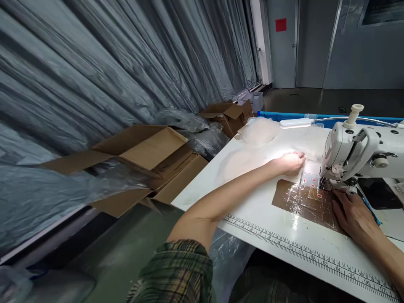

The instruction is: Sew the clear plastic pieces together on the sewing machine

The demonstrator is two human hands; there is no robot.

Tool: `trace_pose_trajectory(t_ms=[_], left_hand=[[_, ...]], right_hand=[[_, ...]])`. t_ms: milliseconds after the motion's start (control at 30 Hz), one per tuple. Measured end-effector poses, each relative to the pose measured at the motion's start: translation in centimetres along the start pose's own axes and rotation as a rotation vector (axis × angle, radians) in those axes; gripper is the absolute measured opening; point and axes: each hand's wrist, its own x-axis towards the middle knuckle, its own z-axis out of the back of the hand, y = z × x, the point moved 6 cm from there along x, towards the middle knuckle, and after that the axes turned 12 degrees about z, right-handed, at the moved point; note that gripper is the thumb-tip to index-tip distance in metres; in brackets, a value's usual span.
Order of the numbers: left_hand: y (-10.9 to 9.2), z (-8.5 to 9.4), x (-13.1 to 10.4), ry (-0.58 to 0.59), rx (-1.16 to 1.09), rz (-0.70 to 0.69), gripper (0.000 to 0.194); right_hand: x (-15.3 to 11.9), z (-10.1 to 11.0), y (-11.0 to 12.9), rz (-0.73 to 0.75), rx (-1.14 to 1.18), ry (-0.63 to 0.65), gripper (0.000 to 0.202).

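Could nick a fingertip of the right hand [352, 212] by sliding any farther toward ten o'clock, into the needle area [323, 183] of the sewing machine [381, 147]. Could also pucker or skew the red-marked clear film [311, 180] through uneven tension between both hands, or drag the glossy brown sheet [292, 198] out of line by pressing too hard. Might snag the gauzy white material [260, 131], between ten and eleven o'clock from the left hand [291, 163] on the counter [214, 191], with a careless sweep of the arm.

Shows bunched, nearly closed fingers in the left grip; cannot tell, because of the glare, whether pinching film or nothing. Shows a loosely open right grip, palm down by the brown sheet's right end, visibly holding nothing. Puts the clear film between four and five o'clock from the left grip, just beside it, and at ten o'clock from the right grip, reaching toward the needle area.
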Motion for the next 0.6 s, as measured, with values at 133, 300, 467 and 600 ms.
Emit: trace_pose_trajectory(t_ms=[133, 300, 467, 600], left_hand=[[0.9, 0.4, 0.6, -0.012, -0.024, 0.0, 0.036], [3.7, 2.3, -2.8, -0.075, -0.088, 0.088, 0.04], [9.0, 5.5, -10.4, -0.178, -0.223, 0.298, 0.043], [12.1, 5.8, -16.2, -0.187, -0.335, 0.48, 0.048]], right_hand=[[0.0, 0.3, -0.3, -0.008, 0.036, -0.024, 0.044], [-0.2, 0.1, -0.5, 0.016, 0.027, -0.027, 0.043], [-0.6, -0.3, -0.8, 0.074, -0.023, -0.055, 0.05], [-1.1, -1.3, -1.2, 0.106, -0.043, 0.015, 0.053]])
